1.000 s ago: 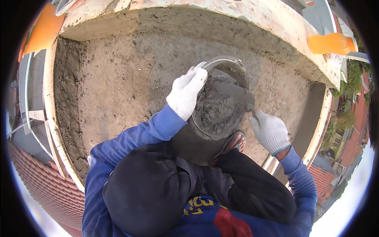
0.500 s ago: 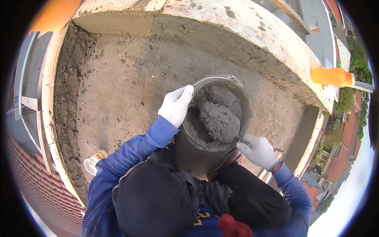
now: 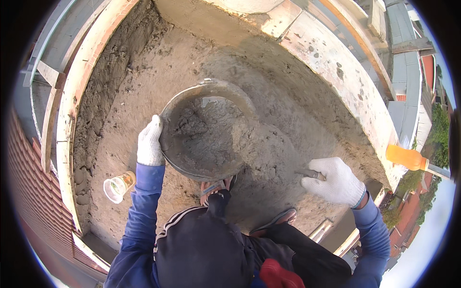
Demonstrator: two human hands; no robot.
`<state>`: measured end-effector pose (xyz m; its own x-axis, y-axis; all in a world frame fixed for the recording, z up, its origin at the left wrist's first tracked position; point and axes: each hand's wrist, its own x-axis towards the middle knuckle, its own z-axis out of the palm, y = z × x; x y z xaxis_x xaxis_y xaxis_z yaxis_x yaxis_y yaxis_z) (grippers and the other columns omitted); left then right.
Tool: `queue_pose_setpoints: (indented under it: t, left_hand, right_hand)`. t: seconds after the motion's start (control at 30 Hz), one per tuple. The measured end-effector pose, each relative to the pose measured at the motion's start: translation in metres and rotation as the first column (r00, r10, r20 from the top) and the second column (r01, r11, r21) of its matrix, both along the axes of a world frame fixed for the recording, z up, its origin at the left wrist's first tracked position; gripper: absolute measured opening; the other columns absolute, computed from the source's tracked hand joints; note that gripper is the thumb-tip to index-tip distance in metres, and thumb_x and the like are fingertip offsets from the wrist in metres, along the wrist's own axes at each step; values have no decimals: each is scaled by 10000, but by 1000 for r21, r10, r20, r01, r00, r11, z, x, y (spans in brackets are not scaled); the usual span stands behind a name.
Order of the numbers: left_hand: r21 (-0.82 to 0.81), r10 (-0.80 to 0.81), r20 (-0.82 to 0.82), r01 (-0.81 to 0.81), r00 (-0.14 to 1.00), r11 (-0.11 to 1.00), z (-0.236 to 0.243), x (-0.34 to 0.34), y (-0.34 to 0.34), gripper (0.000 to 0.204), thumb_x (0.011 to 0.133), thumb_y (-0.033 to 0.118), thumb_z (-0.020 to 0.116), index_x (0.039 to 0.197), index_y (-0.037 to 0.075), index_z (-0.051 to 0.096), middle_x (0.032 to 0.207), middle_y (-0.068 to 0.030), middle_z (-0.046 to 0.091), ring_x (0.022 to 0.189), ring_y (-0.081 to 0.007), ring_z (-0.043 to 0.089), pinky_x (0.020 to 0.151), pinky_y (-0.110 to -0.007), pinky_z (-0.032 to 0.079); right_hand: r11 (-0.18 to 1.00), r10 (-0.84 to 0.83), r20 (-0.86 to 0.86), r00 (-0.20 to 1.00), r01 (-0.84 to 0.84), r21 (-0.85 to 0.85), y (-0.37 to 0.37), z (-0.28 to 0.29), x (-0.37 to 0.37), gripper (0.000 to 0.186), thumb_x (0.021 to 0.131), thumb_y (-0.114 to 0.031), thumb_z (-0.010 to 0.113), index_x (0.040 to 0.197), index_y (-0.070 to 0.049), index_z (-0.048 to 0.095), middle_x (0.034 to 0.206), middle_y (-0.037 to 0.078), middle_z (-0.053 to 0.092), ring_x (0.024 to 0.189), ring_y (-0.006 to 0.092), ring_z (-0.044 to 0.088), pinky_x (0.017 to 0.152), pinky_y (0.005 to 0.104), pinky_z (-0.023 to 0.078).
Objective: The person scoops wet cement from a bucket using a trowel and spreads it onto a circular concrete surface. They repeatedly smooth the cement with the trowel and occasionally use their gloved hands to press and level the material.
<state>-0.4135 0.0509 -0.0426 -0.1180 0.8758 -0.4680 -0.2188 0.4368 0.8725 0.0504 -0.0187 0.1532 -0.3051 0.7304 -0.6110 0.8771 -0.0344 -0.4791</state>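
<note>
My left hand (image 3: 151,141), in a white knit glove, grips the left rim of a round bucket (image 3: 248,103). Grey wet mortar (image 3: 199,129) lies inside it, and its mouth tilts up toward me. To the right, my gloved right hand (image 3: 336,182) is closed round a trowel (image 3: 307,173), of which only the metal neck shows. A heap of mortar (image 3: 271,153) covers the blade, by the bucket's right rim. Motion blur smears the heap's edges, so I cannot tell whether it touches the rim.
A clear plastic cup (image 3: 117,187) lies on the rough cement floor (image 3: 117,141) at the left. Low formwork boards (image 3: 350,79) edge the area. An orange bottle (image 3: 406,157) lies on the right board. Beside my foot is a pale bar (image 3: 321,231). Tiled roofs (image 3: 36,192) show beyond.
The bucket has shifted left with my left hand. My right hand has moved right, away from the bucket, and the mortar heap has come from inside the bucket to its right side.
</note>
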Motion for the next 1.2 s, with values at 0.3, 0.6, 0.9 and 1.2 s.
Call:
queue_pose_setpoints:
  t: [0.3, 0.6, 0.9, 1.2]
  left_hand:
    - [-149, 429, 218, -405, 877, 902, -44, -43, -60, 685, 1200, 488, 585, 1629, -45, 549, 1622, -205, 631, 1448, -357, 639, 1225, -515, 525]
    - [48, 546, -21, -544, 838, 838, -53, -29, -61, 566, 1196, 437, 618, 1467, -53, 691, 1403, -176, 762, 1203, -275, 758, 1066, -423, 609]
    - [129, 522, -113, -508, 846, 852, -56, -27, -60, 545, 1225, 392, 565, 1428, -92, 711, 1389, -151, 752, 1206, -213, 703, 1084, -371, 548]
    - [158, 443, -276, -415, 853, 896, -74, -54, -66, 528, 1221, 358, 580, 1441, -103, 715, 1418, -158, 754, 1257, -200, 682, 1118, -356, 531]
  right_hand:
    - [863, -475, 93, 875, 484, -146, 122, -19, 41, 393, 1140, -421, 650, 1063, -41, 719, 769, 23, 627, 619, 131, 634, 516, 319, 552]
    - [861, -490, 72, 869, 496, -113, 18, 53, 51, 332, 1115, -323, 708, 1148, 6, 688, 903, 72, 750, 935, 123, 756, 770, 329, 613]
    - [988, -156, 489, 858, 130, 87, -17, -95, 59, 407, 1119, -443, 601, 1206, -55, 685, 934, 296, 770, 934, 525, 756, 818, 628, 592]
    - [946, -323, 345, 881, 299, 123, 89, -164, 65, 470, 1136, -480, 579, 1210, -29, 689, 1095, 309, 781, 1101, 517, 742, 959, 617, 571]
